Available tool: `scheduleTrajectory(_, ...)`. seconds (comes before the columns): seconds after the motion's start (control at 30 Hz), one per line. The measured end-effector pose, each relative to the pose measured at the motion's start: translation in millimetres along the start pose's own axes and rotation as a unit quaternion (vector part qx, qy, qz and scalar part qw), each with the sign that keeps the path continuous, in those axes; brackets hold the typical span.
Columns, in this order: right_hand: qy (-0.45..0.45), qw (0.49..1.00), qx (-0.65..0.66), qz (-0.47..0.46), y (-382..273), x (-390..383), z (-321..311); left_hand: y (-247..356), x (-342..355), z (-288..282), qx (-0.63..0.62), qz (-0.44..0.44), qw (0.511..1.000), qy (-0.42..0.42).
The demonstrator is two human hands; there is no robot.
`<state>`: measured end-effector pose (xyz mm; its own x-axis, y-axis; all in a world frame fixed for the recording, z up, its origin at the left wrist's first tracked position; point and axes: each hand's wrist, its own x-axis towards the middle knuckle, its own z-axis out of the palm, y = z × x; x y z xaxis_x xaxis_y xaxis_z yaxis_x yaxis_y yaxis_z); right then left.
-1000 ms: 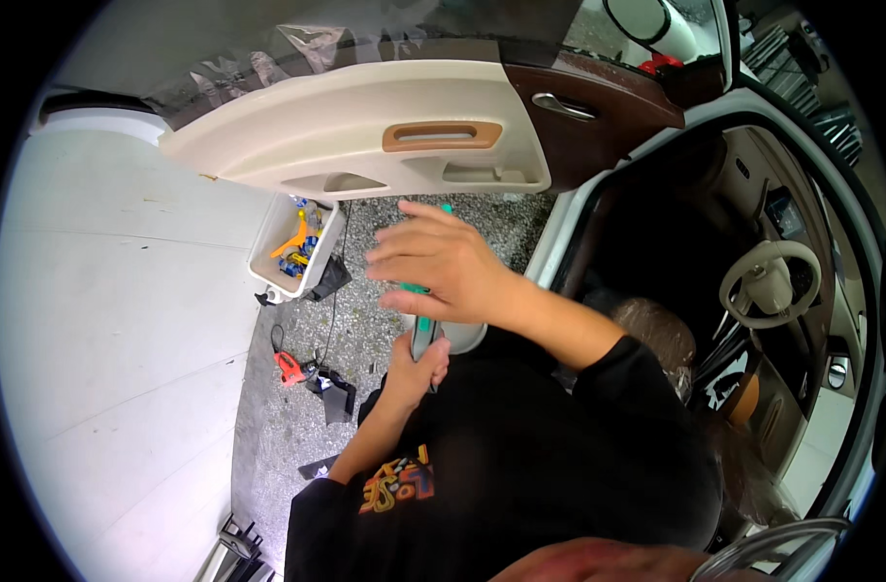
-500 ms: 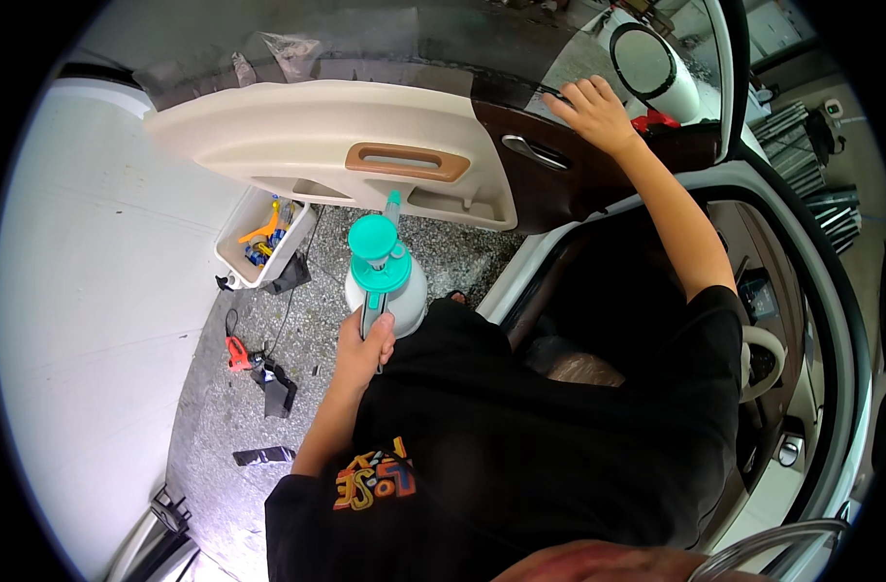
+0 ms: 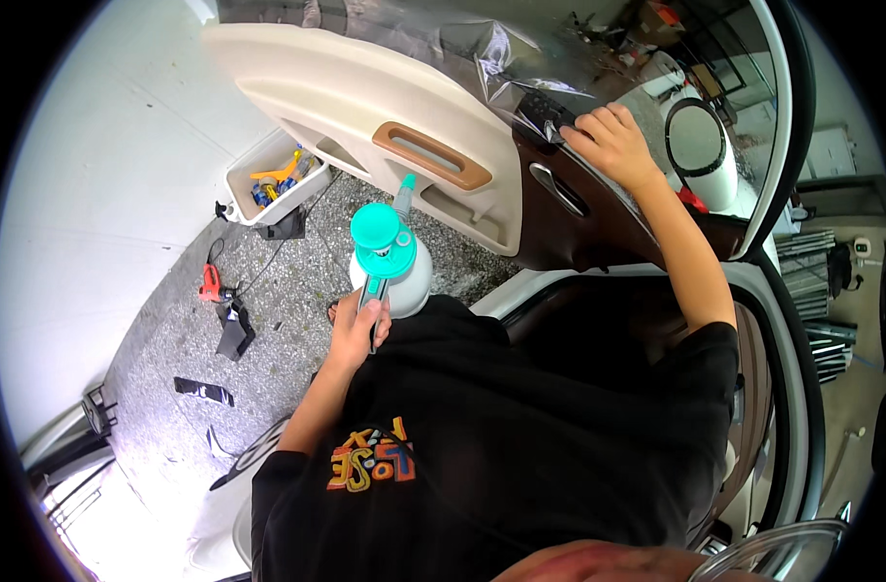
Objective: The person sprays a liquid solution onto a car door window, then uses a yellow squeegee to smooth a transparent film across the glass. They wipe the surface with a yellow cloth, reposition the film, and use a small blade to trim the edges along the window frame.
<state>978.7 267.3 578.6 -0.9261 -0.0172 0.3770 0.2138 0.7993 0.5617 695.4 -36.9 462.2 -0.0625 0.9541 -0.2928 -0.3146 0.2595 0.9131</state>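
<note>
My left hand (image 3: 358,328) is closed around the handle of a white pump sprayer (image 3: 409,286) with a teal pump top and nozzle, held upright in front of me. My right hand (image 3: 612,145) has its fingers curled on the edge of dark, crinkled film (image 3: 506,63) along the lower window edge of the car door. Below that hand are the brown trim with a chrome handle (image 3: 559,188) and the cream door panel (image 3: 317,87) with a tan pull (image 3: 431,155).
A white bin (image 3: 295,194) of tools sits on the speckled floor (image 3: 288,262) by a pale wall (image 3: 94,194), with a red tool (image 3: 210,283) and dark scraps (image 3: 234,330). A door frame (image 3: 506,301) stands at my right; metal bars (image 3: 806,272) lie beyond.
My right hand has moved from over the sprayer up and right to the window edge. The sprayer shows more fully in my left hand. The view has turned, showing more of the window.
</note>
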Motion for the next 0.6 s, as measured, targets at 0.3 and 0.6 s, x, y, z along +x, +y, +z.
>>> scheduleTrajectory(0.3,0.129,0.956,0.172,0.198,-1.3,49.6,-50.7,-41.6,-20.7,-18.3,0.051,0.157,0.986,0.023)
scheduleTrajectory(0.6,0.193,0.784,0.387,0.446,29.0,62.0,-70.4,-9.3,-30.5,-19.3,0.235,0.202,0.95,-0.042)
